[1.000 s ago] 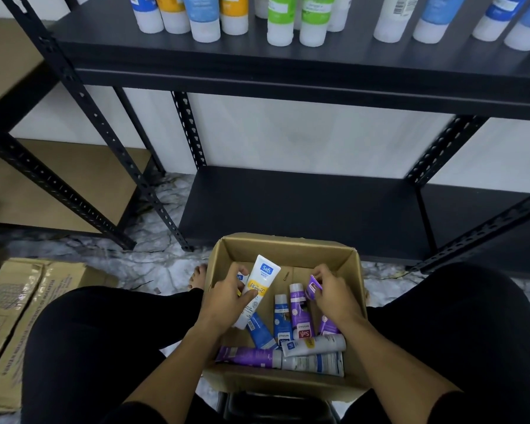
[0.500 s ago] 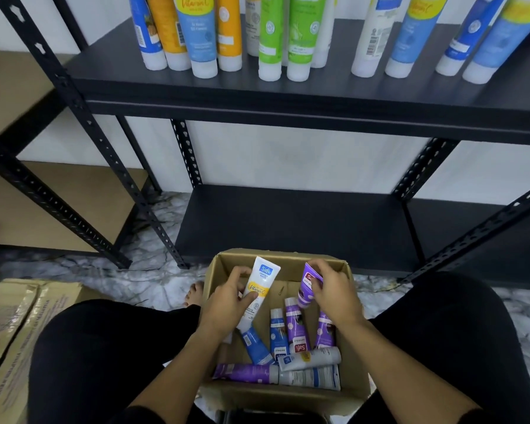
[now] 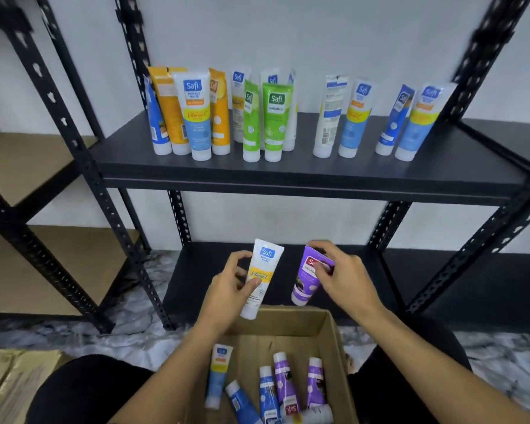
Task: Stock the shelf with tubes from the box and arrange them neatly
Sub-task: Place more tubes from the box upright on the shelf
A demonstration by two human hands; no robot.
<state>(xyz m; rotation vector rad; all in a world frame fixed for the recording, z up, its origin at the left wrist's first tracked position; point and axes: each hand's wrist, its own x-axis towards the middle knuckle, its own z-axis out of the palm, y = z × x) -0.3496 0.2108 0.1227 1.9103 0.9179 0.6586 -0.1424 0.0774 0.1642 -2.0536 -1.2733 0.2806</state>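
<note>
Between the left hand's (image 3: 227,289) thumb and fingers sits a white tube (image 3: 259,278) printed "Safi PERFECT WHITE" with yellow "Vitamin C" script, its cap pointing down over the far rim of the cardboard box (image 3: 334,338). Just beside it, the right hand (image 3: 343,278) has its fingers curled round the crimped top of a purple tube (image 3: 309,278), also cap down; its label is partly hidden by the fingertips, so only a red patch and pale lettering can be made out. Both tubes are held apart from each other, in front of the lower black shelf (image 3: 214,270).

Beyond the fingers, the upper black shelf (image 3: 288,175) carries tubes standing on their white caps: an orange and blue group at the left fronted by a "Safi PERFECT WHITE Vitamin C" tube (image 3: 196,117), two green tubes (image 3: 268,120), one reading "Safi NATURALS", then white and blue ones further right, one turned with its barcode side out. The rack's posts are perforated black metal against a plain pale wall, and the floor (image 3: 120,338) is grey marbled.

Below the wrists, the box holds loose tubes: a white and blue one (image 3: 218,374), two dark blue ones and two purple ones (image 3: 300,384), one showing "Safi" upside down. Flattened cartons (image 3: 10,387) lie at the far left, beside the person's dark-clad knee.
</note>
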